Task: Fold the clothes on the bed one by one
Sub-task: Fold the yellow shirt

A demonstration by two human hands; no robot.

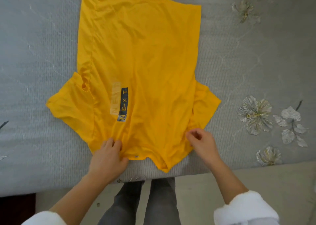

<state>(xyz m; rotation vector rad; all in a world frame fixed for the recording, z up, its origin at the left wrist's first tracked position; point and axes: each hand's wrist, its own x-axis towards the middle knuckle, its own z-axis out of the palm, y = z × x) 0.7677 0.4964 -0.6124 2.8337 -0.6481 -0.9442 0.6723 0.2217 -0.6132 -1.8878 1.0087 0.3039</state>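
yellow NEXT T-shirt [145, 62]: spread flat on the grey floral bed [42, 45], collar [147, 157] at the near edge | left hand [107, 158]: fingers pinch bunched cloth beside the collar | right hand [202, 143]: fingers curled at the shoulder, grasp unclear

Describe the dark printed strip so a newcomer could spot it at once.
Start at the grey bed cover, where a yellow T-shirt lies spread flat. On its chest, just beyond the left hand, runs a dark strip reading NEXT; the pale strip beside it is washed-out.
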